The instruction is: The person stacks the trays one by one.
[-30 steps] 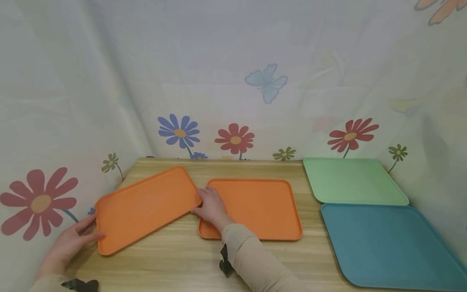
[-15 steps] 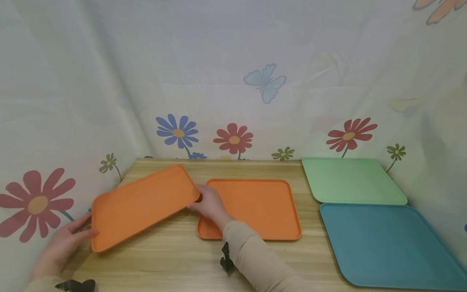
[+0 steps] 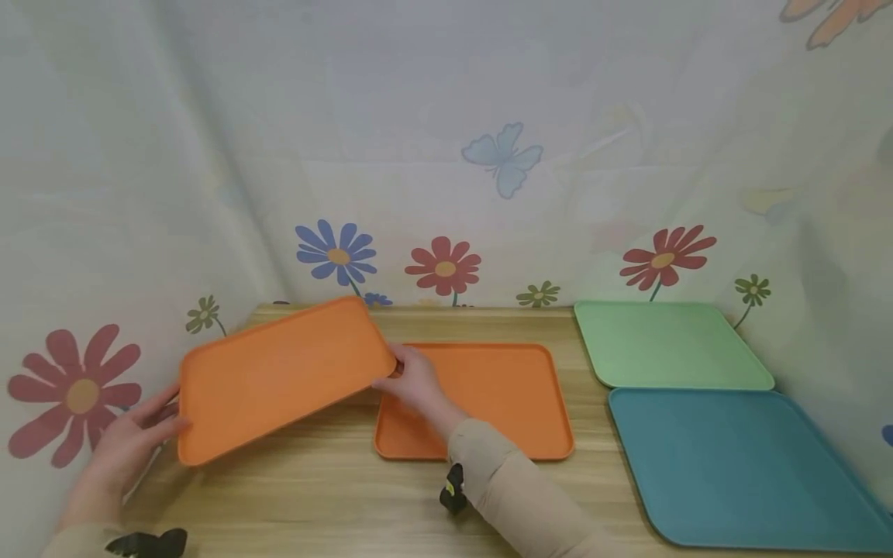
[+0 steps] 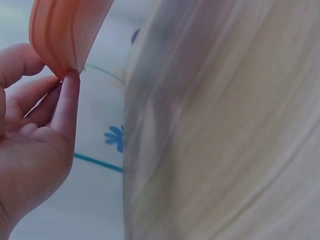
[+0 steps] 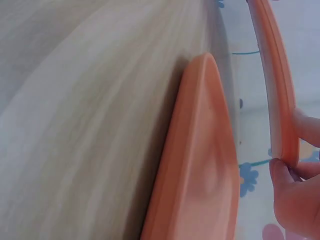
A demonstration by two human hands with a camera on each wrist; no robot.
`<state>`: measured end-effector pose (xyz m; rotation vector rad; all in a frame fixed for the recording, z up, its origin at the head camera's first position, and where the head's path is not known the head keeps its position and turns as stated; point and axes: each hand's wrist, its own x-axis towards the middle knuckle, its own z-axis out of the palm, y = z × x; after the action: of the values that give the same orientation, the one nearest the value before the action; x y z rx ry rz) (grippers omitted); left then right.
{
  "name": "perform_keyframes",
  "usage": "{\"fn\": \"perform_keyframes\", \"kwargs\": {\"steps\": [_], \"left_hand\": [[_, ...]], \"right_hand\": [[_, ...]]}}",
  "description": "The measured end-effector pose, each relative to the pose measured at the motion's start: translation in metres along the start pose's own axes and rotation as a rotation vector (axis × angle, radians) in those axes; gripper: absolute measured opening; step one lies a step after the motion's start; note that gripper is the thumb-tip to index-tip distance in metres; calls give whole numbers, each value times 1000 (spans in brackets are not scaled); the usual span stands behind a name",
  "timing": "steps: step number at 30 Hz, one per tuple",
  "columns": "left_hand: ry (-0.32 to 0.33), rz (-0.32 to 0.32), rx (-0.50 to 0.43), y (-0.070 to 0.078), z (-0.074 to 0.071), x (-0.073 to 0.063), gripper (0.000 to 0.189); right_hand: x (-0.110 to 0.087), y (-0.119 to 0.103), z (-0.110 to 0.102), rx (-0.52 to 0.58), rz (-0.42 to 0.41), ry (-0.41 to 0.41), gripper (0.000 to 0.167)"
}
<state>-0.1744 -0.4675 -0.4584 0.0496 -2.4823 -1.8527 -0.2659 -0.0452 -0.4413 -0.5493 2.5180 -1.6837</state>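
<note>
l hand (image 3: 129, 449) & r hand (image 3: 417, 380) pinch opp ends of a tilted orange tray (image 3: 282, 380) btwn them, off the table (image 3: 314, 496), w/ 2nd flat tray (image 3: 502, 403) under r hand, green tray (image 3: 673, 341) & blue tray (image 3: 739, 465) to its right.

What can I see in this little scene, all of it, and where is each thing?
Table: one, pale wood grain, across the bottom
Raised tray: one visible, orange, left, tilted above the table
Flat orange tray: one, orange, middle of the table
Green tray: one, light green, far right
Blue tray: one, dull blue, near right
Backdrop: whitish, behind and at both sides
Flower prints: several, red, blue and green, low on the backdrop
Butterfly print: one, pale blue, back wall
Left hand: one, fingers pinching the raised tray's left end
Right hand: one, fingers pinching its right corner
Sleeves: two, beige, bottom edge
</note>
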Motion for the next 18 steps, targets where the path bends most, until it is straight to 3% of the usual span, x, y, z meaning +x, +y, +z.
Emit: {"fn": "perform_keyframes", "kwargs": {"steps": [4,8,11,15,18], "left_hand": [[-17,19,20,10,8,4,70],[-3,31,143,18,16,8,70],[3,37,169,23,24,11,72],[-6,69,98,30,36,16,70],[0,105,95,33,46,18,69]], "right_hand": [[-7,-1,-11,-27,-9,16,68],[-12,0,-20,-11,-31,41,64],[-16,2,-27,-5,-36,60,63],[-22,4,-37,16,-43,82,64],[-28,7,-45,27,-47,93,65]]}}
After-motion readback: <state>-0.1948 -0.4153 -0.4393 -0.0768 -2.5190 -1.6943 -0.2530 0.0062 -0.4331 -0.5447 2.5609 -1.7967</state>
